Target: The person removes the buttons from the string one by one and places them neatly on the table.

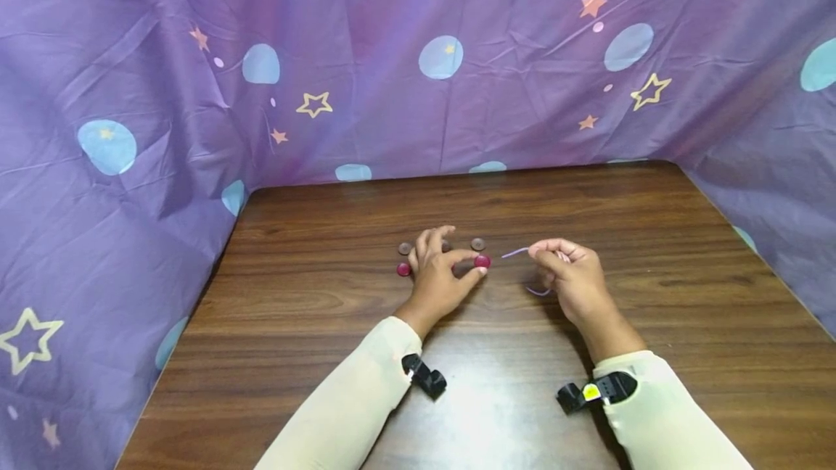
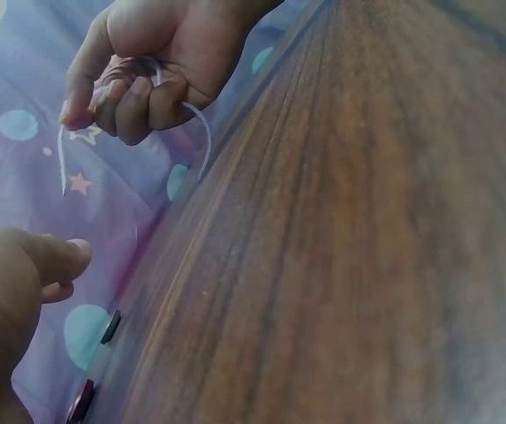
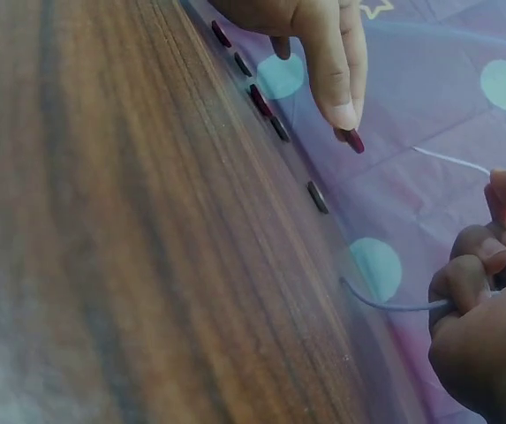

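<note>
Magenta disc [image 1: 482, 261] pinched by the left hand [image 1: 436, 281], thumb against forefinger, raised off the wooden table [image 1: 653, 216]. Right hand [image 1: 578, 278] has its fingers curled round a lilac cord [image 1: 515, 252]; one end pokes out toward the disc, near but not touching, while another length hangs below the fingers. Two further reddish discs [image 3: 260, 101] and three dark discs [image 1: 478, 244] lie on the tabletop, about the left hand.

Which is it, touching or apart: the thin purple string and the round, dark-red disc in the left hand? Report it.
Apart. The right wrist view shows the string ending short of the disc, with purple cloth backdrop between them.
</note>
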`<state>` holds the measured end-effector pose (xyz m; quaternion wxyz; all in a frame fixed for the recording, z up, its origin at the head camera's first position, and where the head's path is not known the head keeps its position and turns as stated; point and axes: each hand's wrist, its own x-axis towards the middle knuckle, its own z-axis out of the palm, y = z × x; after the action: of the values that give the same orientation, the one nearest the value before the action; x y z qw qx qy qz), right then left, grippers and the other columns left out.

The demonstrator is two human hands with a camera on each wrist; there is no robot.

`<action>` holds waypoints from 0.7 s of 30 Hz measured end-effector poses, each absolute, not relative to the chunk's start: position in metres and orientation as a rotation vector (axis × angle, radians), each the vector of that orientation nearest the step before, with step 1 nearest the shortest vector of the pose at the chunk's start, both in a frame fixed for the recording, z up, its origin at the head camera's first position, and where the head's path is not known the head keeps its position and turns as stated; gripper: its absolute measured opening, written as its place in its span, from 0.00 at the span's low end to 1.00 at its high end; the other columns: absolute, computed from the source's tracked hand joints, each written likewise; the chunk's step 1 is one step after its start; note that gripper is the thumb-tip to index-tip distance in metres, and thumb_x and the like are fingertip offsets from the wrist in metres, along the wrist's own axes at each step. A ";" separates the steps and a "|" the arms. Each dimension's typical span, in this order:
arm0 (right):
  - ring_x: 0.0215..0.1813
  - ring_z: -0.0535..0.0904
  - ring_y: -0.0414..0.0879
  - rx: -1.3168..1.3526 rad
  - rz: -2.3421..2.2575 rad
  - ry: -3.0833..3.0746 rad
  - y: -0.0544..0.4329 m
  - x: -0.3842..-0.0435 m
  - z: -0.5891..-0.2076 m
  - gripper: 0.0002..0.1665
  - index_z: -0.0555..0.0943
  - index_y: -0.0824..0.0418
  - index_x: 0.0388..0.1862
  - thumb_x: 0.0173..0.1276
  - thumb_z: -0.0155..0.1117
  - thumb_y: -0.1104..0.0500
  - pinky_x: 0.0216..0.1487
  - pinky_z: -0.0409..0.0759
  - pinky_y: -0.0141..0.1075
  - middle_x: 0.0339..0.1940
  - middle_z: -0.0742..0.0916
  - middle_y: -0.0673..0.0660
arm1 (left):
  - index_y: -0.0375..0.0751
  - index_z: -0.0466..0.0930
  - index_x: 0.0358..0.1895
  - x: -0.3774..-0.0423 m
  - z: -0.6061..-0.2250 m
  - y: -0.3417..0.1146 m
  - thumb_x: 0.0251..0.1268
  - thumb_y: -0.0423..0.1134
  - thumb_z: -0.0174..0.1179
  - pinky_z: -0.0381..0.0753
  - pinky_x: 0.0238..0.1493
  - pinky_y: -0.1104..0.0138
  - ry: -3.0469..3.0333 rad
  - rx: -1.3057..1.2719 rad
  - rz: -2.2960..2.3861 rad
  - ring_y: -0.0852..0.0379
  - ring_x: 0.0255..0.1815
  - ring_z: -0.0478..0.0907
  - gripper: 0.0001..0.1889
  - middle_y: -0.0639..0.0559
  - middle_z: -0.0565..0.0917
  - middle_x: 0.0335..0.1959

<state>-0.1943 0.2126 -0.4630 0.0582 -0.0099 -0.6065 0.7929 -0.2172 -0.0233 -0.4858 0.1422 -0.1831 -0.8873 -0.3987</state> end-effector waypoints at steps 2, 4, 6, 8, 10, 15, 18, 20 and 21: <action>0.22 0.68 0.35 -0.057 2.405 -1.825 0.213 -0.195 -0.463 0.22 0.90 0.54 0.28 0.77 0.62 0.74 0.22 0.66 0.24 0.19 0.79 0.44 | 0.52 0.96 0.49 -0.217 -0.485 -0.023 0.65 0.50 0.78 0.51 0.81 0.35 -2.578 -0.525 -1.148 0.33 0.85 0.56 0.13 0.42 0.69 0.83; 0.21 0.68 0.35 -0.082 2.405 -1.818 0.214 -0.196 -0.463 0.22 0.89 0.54 0.27 0.77 0.62 0.74 0.21 0.64 0.25 0.18 0.78 0.45 | 0.52 0.96 0.49 -0.216 -0.485 -0.023 0.66 0.50 0.78 0.48 0.81 0.33 -2.596 -0.516 -1.142 0.30 0.87 0.53 0.13 0.41 0.66 0.85; 0.21 0.68 0.35 -0.102 2.406 -1.820 0.214 -0.196 -0.463 0.21 0.88 0.54 0.27 0.77 0.62 0.74 0.20 0.64 0.25 0.18 0.78 0.45 | 0.53 0.96 0.49 -0.216 -0.485 -0.023 0.66 0.50 0.78 0.47 0.82 0.31 -2.610 -0.505 -1.135 0.29 0.88 0.51 0.12 0.41 0.64 0.86; 0.21 0.68 0.35 -0.113 2.407 -1.832 0.213 -0.197 -0.463 0.21 0.88 0.53 0.27 0.77 0.62 0.73 0.20 0.63 0.25 0.18 0.78 0.44 | 0.54 0.96 0.49 -0.217 -0.485 -0.023 0.67 0.50 0.78 0.46 0.82 0.30 -2.622 -0.488 -1.120 0.29 0.88 0.50 0.12 0.42 0.64 0.86; 0.22 0.68 0.35 -0.120 2.405 -1.839 0.213 -0.197 -0.463 0.21 0.88 0.53 0.27 0.77 0.62 0.73 0.20 0.64 0.25 0.19 0.78 0.44 | 0.54 0.96 0.50 -0.219 -0.484 -0.022 0.66 0.50 0.78 0.46 0.82 0.30 -2.630 -0.477 -1.105 0.29 0.88 0.50 0.13 0.42 0.64 0.86; 0.22 0.69 0.35 -0.139 2.409 -1.839 0.213 -0.196 -0.462 0.21 0.88 0.53 0.27 0.77 0.63 0.72 0.21 0.64 0.25 0.19 0.78 0.43 | 0.54 0.96 0.50 -0.224 -0.485 -0.020 0.65 0.51 0.78 0.47 0.82 0.31 -2.656 -0.460 -1.058 0.30 0.89 0.50 0.13 0.43 0.64 0.87; 0.21 0.68 0.35 -0.142 2.413 -1.844 0.213 -0.197 -0.462 0.20 0.88 0.53 0.27 0.78 0.63 0.72 0.21 0.64 0.25 0.18 0.78 0.44 | 0.55 0.96 0.50 -0.225 -0.486 -0.020 0.64 0.50 0.79 0.47 0.82 0.31 -2.679 -0.454 -1.041 0.30 0.89 0.49 0.13 0.44 0.64 0.87; 0.21 0.68 0.35 -0.144 2.413 -1.849 0.213 -0.197 -0.463 0.21 0.88 0.53 0.27 0.78 0.63 0.71 0.21 0.63 0.26 0.18 0.78 0.44 | 0.56 0.96 0.50 -0.226 -0.486 -0.020 0.64 0.50 0.80 0.46 0.82 0.31 -2.695 -0.460 -1.028 0.30 0.90 0.47 0.14 0.44 0.63 0.88; 0.21 0.68 0.35 -0.148 2.411 -1.850 0.213 -0.197 -0.463 0.21 0.88 0.53 0.27 0.78 0.63 0.71 0.21 0.63 0.26 0.18 0.79 0.44 | 0.56 0.96 0.50 -0.226 -0.486 -0.020 0.64 0.51 0.80 0.46 0.83 0.31 -2.703 -0.465 -1.019 0.30 0.90 0.47 0.14 0.44 0.62 0.88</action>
<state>-0.1971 0.2128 -0.4633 0.0494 -0.0485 -0.6072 0.7916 -0.2260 -0.0201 -0.4861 0.1077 -0.1578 -0.9184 -0.3463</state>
